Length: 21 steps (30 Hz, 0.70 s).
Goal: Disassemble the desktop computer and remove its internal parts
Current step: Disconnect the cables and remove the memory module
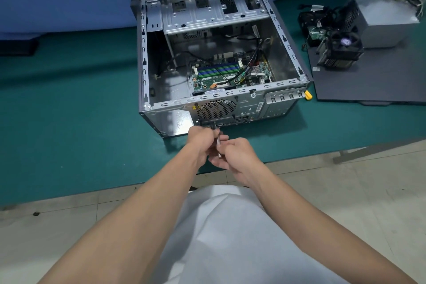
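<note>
An open desktop case [161, 120] lies on its side on the green mat, rear panel toward me. Inside sit the green motherboard [230, 74] with blue memory slots and loose black cables. Both hands meet just in front of the rear panel below the round fan grille [216, 108]. My left hand [199, 139] and my right hand [235, 154] both grip a thin metal screwdriver [217, 143]. Its tip points up at the panel's port area. The fingers hide most of the tool.
At the right, a dark side panel [368, 85] lies flat, carrying a removed cooler with fan [341, 50], a grey power supply [387, 23] with wires, and a tangle of black cables [315, 21]. The mat's front edge runs just below my hands. A blue wall stands behind.
</note>
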### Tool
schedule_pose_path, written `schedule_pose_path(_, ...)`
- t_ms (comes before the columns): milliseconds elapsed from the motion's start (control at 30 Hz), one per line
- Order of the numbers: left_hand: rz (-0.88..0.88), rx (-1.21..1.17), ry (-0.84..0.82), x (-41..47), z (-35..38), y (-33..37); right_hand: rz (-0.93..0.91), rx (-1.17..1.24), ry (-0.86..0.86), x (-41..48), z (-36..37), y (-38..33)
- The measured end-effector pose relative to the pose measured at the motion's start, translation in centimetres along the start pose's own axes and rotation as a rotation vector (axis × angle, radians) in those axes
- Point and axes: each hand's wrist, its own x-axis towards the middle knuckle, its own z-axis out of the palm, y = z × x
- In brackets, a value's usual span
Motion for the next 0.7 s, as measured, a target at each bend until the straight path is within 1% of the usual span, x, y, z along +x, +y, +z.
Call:
schedule_pose_path(67,-0.002,-0.017,-0.01,-0.1,0.0,-0.2,-0.023,-0.03,0.026,0.2,-0.1,0.1)
schedule_pose_path(167,0.035,0.012,0.055,0.0,-0.1,-0.4,-0.094,-0.237,0.181,0.3,-0.2,0.2)
schedule_pose_path(233,0.047,0.015,0.07,0.0,0.0,-0.3,-0.124,-0.301,0.218,0.4,-0.3,0.4)
schedule_pose_path(400,0.022,-0.015,0.026,-0.1,0.0,-0.3,-0.081,-0.138,0.095,0.7,-0.3,0.0)
schedule_pose_path(467,0.014,-0.029,0.026,-0.2,0.0,-0.4,-0.088,-0.171,0.137,1.0,-0.2,0.1)
schedule_pose_path(533,0.03,-0.019,0.06,-0.2,-0.1,-0.3,-0.107,-0.249,0.221,1.1,0.0,0.3)
schedule_pose_path(600,0.047,0.01,0.091,0.0,-0.2,-0.2,-0.102,-0.249,0.248,1.2,0.0,0.3)
schedule_pose_path(633,0.047,0.012,0.092,0.0,-0.1,-0.2,-0.092,-0.23,0.224,1.2,0.0,0.3)
schedule_pose_path(700,0.032,-0.009,0.073,0.0,0.0,-0.1,-0.045,-0.155,0.122,1.2,-0.1,0.3)
